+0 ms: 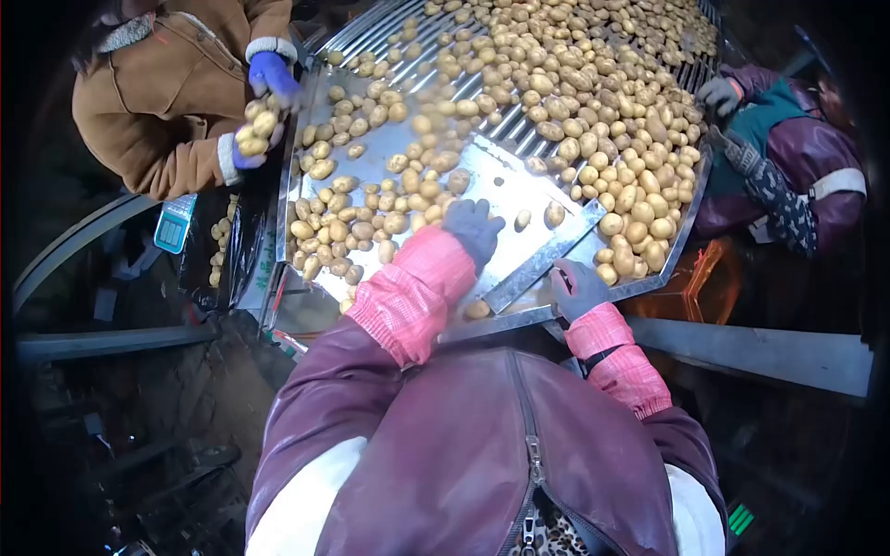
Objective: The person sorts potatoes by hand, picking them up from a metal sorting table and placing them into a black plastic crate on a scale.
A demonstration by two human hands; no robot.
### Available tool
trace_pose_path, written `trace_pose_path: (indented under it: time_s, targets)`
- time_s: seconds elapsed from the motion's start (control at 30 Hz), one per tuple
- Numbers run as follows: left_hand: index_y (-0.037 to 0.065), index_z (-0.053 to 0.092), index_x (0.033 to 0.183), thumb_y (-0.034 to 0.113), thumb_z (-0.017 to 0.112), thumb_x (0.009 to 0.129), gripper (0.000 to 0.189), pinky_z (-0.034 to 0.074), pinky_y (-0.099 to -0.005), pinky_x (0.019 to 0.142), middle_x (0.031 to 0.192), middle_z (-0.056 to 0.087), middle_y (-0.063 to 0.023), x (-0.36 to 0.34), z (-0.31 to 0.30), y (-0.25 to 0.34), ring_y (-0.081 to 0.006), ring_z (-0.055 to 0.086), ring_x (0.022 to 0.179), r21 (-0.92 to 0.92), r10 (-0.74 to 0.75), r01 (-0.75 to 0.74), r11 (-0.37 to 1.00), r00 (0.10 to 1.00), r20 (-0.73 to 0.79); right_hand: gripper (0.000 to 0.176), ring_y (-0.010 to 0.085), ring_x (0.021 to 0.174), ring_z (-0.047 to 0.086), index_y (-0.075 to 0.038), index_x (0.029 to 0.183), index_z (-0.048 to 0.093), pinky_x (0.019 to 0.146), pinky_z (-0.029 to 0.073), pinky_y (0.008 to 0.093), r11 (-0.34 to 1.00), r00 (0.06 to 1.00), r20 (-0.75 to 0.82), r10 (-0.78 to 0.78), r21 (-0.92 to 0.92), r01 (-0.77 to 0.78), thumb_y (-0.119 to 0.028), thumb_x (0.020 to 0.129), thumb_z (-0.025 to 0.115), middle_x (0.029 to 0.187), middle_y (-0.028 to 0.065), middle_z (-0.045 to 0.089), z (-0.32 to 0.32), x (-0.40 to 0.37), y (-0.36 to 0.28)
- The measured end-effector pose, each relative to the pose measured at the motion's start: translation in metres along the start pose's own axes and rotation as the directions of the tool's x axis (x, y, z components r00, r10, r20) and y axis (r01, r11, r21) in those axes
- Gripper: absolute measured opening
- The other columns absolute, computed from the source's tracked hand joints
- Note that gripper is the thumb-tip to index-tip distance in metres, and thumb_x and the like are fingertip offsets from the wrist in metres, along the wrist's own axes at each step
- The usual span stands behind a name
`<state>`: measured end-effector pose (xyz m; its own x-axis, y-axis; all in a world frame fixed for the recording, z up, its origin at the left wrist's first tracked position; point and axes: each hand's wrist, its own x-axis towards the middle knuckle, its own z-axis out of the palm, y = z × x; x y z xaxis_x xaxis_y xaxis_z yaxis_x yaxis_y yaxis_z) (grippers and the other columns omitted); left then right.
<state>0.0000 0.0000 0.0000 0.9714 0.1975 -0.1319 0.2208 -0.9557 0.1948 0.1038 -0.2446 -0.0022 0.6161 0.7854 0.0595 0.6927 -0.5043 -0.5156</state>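
Observation:
My left hand point(473, 230), in a grey glove with a pink sleeve cover, reaches over the metal sorting tray point(496, 176). Its fingers are stretched out, and no potato is visible in it. To its left lie many loose potatoes point(371, 208); two single potatoes point(554, 214) sit just right of its fingertips. My right hand point(579, 289), also grey-gloved, is at the tray's front edge, close to the end of a slanted metal divider bar point(542, 262). Its fingers are slightly bent with a gap at the thumb, and I see nothing held there.
Potatoes point(640, 176) are heaped right of the divider and up the slatted rack point(519, 130). A co-worker in a brown jacket point(171, 93) holds several potatoes point(258, 128) at left. Another person point(788, 148) stands at right. An orange crate point(700, 283) sits below the tray.

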Motion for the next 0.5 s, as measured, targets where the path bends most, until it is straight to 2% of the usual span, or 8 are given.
trace_pose_path:
  time_s: [0.07,0.1,0.17,0.27,0.37,0.4,0.43,0.5]
  targets:
    - [0.016,0.066,0.118,0.042,0.064,0.084,0.043,0.048,-0.0477,0.093,0.117,0.064,-0.0165,-0.002,-0.005,-0.001,-0.0368,0.06,0.11,-0.024,-0.142,0.144,0.989,0.988,0.066,0.023,0.034,0.089,0.066,-0.012,0.106,0.066,0.079,0.052,0.0431,0.999,0.999,-0.005,-0.033,-0.015,0.033,-0.026,0.088,0.062,0.096,0.0139,0.069,0.002,-0.005,0.004]
    - [0.015,0.065,0.119,0.042,0.062,0.086,0.043,0.047,-0.0477,0.093,0.117,0.064,-0.0161,0.023,-0.035,-0.021,-0.0362,0.059,0.112,-0.025,-0.192,0.196,0.98,0.974,0.12,0.023,0.0337,0.088,0.066,-0.012,0.106,0.066,0.079,0.052,0.0428,0.998,0.997,-0.046,-0.066,0.005,0.067,-0.026,0.088,0.062,0.096,0.0143,0.069,0.004,0.033,0.007]
    - [0.013,0.064,0.121,0.042,0.057,0.09,0.043,0.047,-0.0476,0.093,0.116,0.064,-0.0152,0.012,-0.05,-0.014,-0.0351,0.057,0.115,-0.114,-0.259,0.316,0.942,0.899,0.354,0.023,0.033,0.085,0.066,-0.011,0.106,0.066,0.078,0.053,0.0421,0.998,0.999,0.014,-0.052,0.025,0.052,-0.025,0.089,0.061,0.098,0.015,0.069,0.002,0.017,0.011]
    - [0.013,0.063,0.121,0.032,0.063,0.086,0.04,0.047,-0.0458,0.093,0.116,0.064,-0.0154,-0.01,-0.042,-0.007,-0.0336,0.059,0.113,-0.048,-0.268,0.287,0.957,0.934,0.238,0.024,0.0311,0.083,0.067,-0.009,0.109,0.065,0.076,0.054,0.0399,0.954,0.98,0.173,0.093,0.265,-0.137,-0.023,0.089,0.062,0.1,0.0153,0.068,0.001,0.007,0.016]
    - [0.013,0.063,0.123,0.025,0.07,0.082,0.043,0.048,-0.044,0.094,0.121,0.063,-0.0169,-0.024,-0.023,-0.027,-0.0332,0.059,0.115,-0.171,-0.277,0.282,0.944,0.959,0.054,0.027,0.0289,0.083,0.067,-0.007,0.111,0.064,0.076,0.054,0.0373,0.865,0.944,0.301,0.133,0.431,-0.259,-0.022,0.089,0.063,0.102,0.0152,0.067,-0.022,0.013,0.001]
    - [0.012,0.06,0.123,0.024,0.064,0.085,0.039,0.051,-0.0428,0.086,0.107,0.064,-0.0143,-0.033,-0.012,-0.043,-0.0319,0.063,0.102,-0.22,-0.217,0.183,0.958,0.966,-0.14,0.028,0.0281,0.082,0.067,-0.007,0.112,0.065,0.074,0.054,0.0365,0.853,0.955,0.276,0.109,0.467,-0.232,-0.021,0.088,0.064,0.102,0.0144,0.066,-0.025,0.016,-0.002]
    - [0.011,0.06,0.123,0.022,0.063,0.085,0.04,0.052,-0.0413,0.084,0.107,0.064,-0.0131,-0.046,-0.015,-0.046,-0.0297,0.063,0.101,-0.505,-0.341,0.221,0.834,0.927,-0.158,0.028,0.0282,0.083,0.066,-0.007,0.112,0.065,0.075,0.054,0.0365,0.899,0.975,0.221,0.007,0.425,-0.102,-0.021,0.088,0.064,0.102,0.0144,0.066,-0.029,0.023,-0.002]
    - [0.009,0.06,0.122,0.017,0.062,0.083,0.04,0.055,-0.0383,0.08,0.107,0.064,-0.0107,-0.083,-0.018,-0.042,-0.0255,0.064,0.099,-0.91,-0.572,0.17,0.378,0.816,-0.085,0.028,0.0283,0.084,0.066,-0.008,0.112,0.065,0.075,0.054,0.0366,0.93,0.968,0.125,-0.219,0.326,0.168,-0.021,0.088,0.064,0.103,0.0145,0.066,-0.033,0.037,-0.003]
